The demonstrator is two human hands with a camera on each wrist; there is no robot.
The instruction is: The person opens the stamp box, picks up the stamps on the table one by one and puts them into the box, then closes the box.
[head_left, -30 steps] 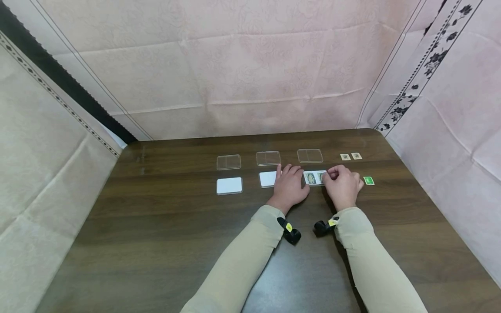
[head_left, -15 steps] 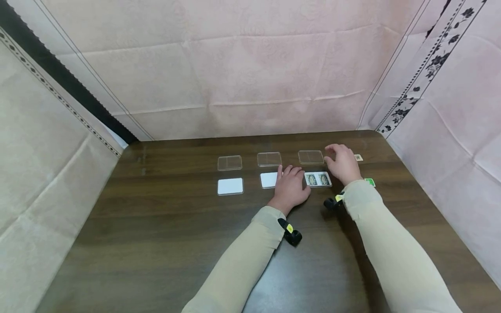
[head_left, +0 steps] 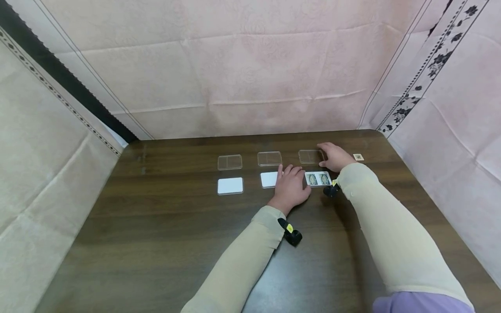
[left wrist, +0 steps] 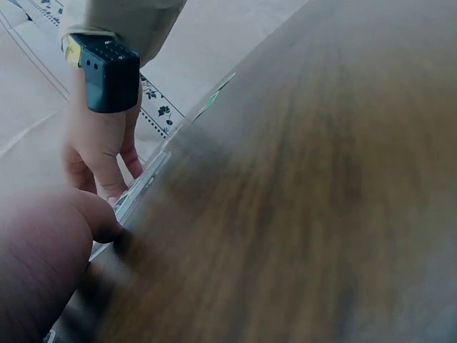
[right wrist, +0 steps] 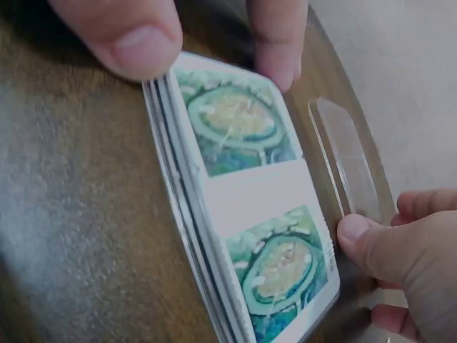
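A shallow clear plastic case [right wrist: 178, 200] holds a white card with two green-and-teal stamps [right wrist: 285, 268]. My left hand [head_left: 290, 187] grips its left end, thumb on the near edge and a finger [right wrist: 278, 43] along the far edge. Just behind the case lies a transparent plastic lid [head_left: 310, 156]. My right hand [head_left: 334, 157] reaches over to that lid's right end, thumb at its near edge and forefinger beyond the far edge. In the right wrist view, the thumb [right wrist: 355, 232] meets the rim of the lid.
More white-filled cases [head_left: 229, 186] stand to the left, one partly covered by my left hand. Two other clear lids [head_left: 229, 162] lie behind them. A small stamp-like square [head_left: 358, 157] is right of my right hand. A green stamp [left wrist: 209, 103] shows in the left wrist view.
My right hand has left the stamp case, swung up to the right, then moved left onto the clear lid. The left hand has stayed in place.
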